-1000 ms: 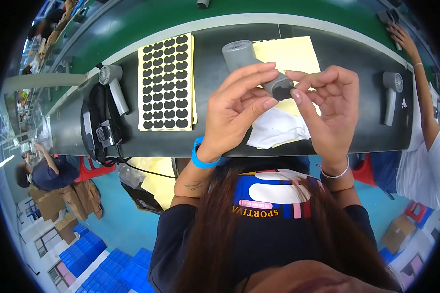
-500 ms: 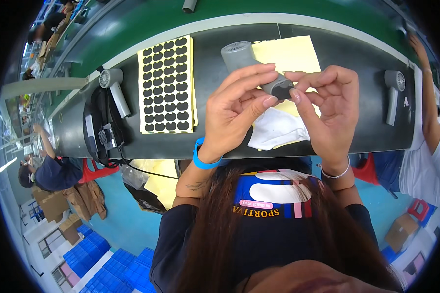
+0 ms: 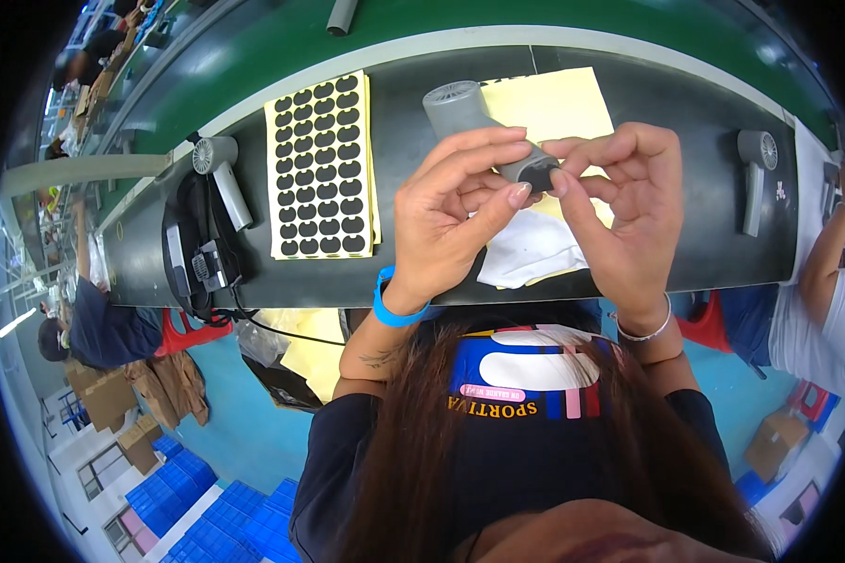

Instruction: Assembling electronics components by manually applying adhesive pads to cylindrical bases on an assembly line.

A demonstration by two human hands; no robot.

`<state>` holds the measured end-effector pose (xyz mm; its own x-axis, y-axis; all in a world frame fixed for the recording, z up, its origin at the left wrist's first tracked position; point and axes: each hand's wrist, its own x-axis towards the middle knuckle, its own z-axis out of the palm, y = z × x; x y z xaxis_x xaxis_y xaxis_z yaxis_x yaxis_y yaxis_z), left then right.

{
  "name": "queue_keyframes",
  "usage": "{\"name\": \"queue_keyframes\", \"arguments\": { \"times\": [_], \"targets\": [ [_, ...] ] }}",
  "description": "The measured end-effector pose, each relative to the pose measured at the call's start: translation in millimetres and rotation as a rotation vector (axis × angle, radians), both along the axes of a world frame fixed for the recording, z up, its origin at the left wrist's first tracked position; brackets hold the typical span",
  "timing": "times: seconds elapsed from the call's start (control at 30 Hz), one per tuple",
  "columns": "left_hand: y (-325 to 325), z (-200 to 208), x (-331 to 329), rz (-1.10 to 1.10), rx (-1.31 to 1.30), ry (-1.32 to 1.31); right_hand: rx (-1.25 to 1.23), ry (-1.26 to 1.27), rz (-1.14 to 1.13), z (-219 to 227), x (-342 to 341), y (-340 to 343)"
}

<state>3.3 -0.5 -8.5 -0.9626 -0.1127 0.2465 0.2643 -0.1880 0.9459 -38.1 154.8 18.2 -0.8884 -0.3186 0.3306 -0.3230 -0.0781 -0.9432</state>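
My left hand (image 3: 455,211) and my right hand (image 3: 620,211) are raised together over the dark bench (image 3: 685,159). Between their fingertips is a grey hair-dryer body (image 3: 474,117), its grilled end pointing away from me. The fingers of both hands pinch around its near dark end (image 3: 538,174). Left of my hands lies a yellow sheet of black oval stickers (image 3: 321,167). A white cloth (image 3: 533,251) lies under my hands on a plain yellow sheet (image 3: 559,103).
A finished grey hair dryer (image 3: 223,178) lies at the bench's left by a black cable and plug (image 3: 197,267). Another grey dryer (image 3: 753,174) lies at the right, near a neighbouring person's arm (image 3: 821,263). A green conveyor belt (image 3: 253,56) runs behind.
Both hands stay on the dryer body; the fingertips have shifted slightly around its near end, and the view has tilted a little.
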Motion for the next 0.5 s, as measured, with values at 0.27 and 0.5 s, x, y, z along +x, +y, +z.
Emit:
{"name": "queue_keyframes", "arguments": {
  "times": [0.27,0.5],
  "targets": [
    [2.5,4.9,3.2,0.031,0.004,-0.035,0.079,0.023,-0.01,1.4,1.5,-2.4],
    [5.0,6.5,2.5,0.05,0.001,-0.048,0.095,0.016,-0.007,2.8,2.6,-0.6]
  ]
}}
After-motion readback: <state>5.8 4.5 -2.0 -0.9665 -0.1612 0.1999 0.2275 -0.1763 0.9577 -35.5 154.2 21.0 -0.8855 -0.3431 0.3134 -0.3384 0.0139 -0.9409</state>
